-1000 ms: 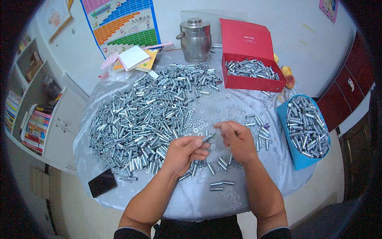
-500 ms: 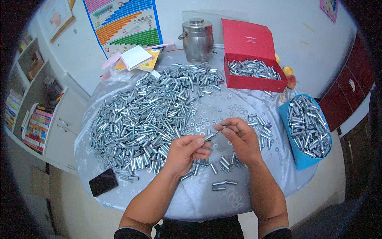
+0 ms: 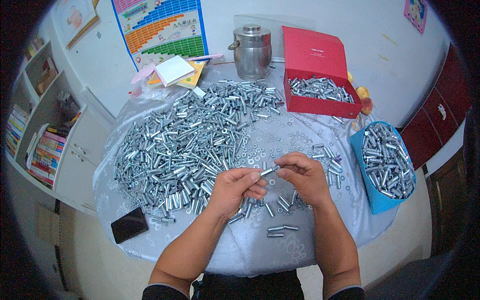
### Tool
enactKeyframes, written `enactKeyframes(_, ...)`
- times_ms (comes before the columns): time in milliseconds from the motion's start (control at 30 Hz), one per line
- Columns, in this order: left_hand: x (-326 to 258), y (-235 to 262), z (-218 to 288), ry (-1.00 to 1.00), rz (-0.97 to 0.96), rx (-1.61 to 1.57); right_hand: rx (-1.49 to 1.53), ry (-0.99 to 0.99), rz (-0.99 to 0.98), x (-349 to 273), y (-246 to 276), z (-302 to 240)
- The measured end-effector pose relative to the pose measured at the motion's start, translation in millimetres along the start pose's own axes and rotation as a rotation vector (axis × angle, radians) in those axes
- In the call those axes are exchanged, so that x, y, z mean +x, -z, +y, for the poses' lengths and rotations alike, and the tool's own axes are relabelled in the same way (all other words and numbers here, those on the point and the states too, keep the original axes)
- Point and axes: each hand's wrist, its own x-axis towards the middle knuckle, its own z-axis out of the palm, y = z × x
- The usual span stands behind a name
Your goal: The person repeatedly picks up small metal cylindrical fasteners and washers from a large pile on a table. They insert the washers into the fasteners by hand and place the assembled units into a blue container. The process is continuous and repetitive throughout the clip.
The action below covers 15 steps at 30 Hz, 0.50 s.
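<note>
Between the thumb and fingers of my left hand (image 3: pixel 236 186) is a shiny metal sleeve (image 3: pixel 267 172), held tilted with its far end up to the right. The fingers of my right hand (image 3: pixel 304 179) close around that far end; whatever small part they pinch is hidden. Both hands are above the near middle of the table. To their left spreads a large heap of metal sleeves and bolts (image 3: pixel 175 145). Flat washers (image 3: pixel 256 148) lie scattered just beyond my hands. A few assembled-looking metal cylinders (image 3: pixel 283 228) rest on the cloth below my right hand.
A blue fabric bin (image 3: pixel 371 192) full of metal cylinders stands at the right edge. Behind it sits an open red box (image 3: pixel 320 106) with more of them. A steel pot (image 3: pixel 252 52), notebooks (image 3: pixel 175 70) and a black phone (image 3: pixel 129 225) are also on the table.
My right fingertips have come down slightly onto the sleeve's far end, where a small gap showed before. My left hand keeps its hold. The whole view has shifted a little.
</note>
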Motion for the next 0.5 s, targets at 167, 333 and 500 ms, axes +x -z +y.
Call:
enactKeyframes(167, -1.3, -0.6, 1.7, -0.011, 0.011, 0.057, -0.044, -0.043, 0.011, -0.2, -1.0, -0.8)
enactKeyframes(333, -3.8, -5.0, 4.2, -0.065, -0.004, 0.197, -0.237, -0.106, 0.006, 0.8, 0.1, 12.2)
enactKeyframes(500, -7.7, -11.3, 6.7, -0.080, -0.023, 0.221, -0.205, -0.167, 0.095, 0.0, -5.2, 13.6)
